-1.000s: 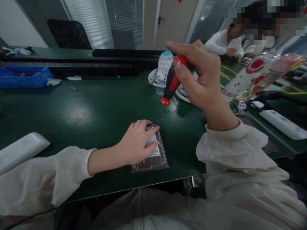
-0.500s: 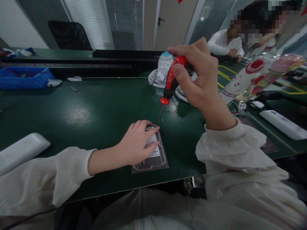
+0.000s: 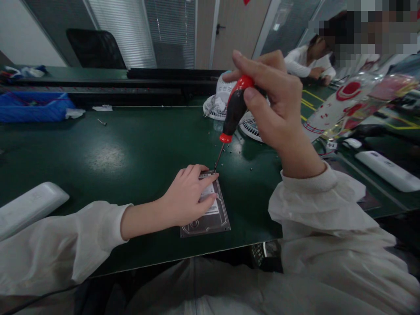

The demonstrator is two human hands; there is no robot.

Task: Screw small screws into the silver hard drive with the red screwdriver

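A hard drive with a white label lies flat on the green table. My left hand rests on it with fingers spread, covering much of its left side and label. My right hand grips a red and black screwdriver by the upper handle, thumb on the near side, with one finger lifted off. The screwdriver leans, its tip at the drive's far edge, close to my left fingertips. Whether the tip sits in a screw is too small to tell. Several small screws lie scattered beyond the drive.
White fans stand behind the screws, and a clear bottle is at the right. A blue bin sits at the far left. White devices lie at the left and right. People sit at the back right.
The screwdriver handle has turned, showing more black towards me. My right fingers have shifted on its top, one lifting away. My left hand and the hard drive have stayed put.
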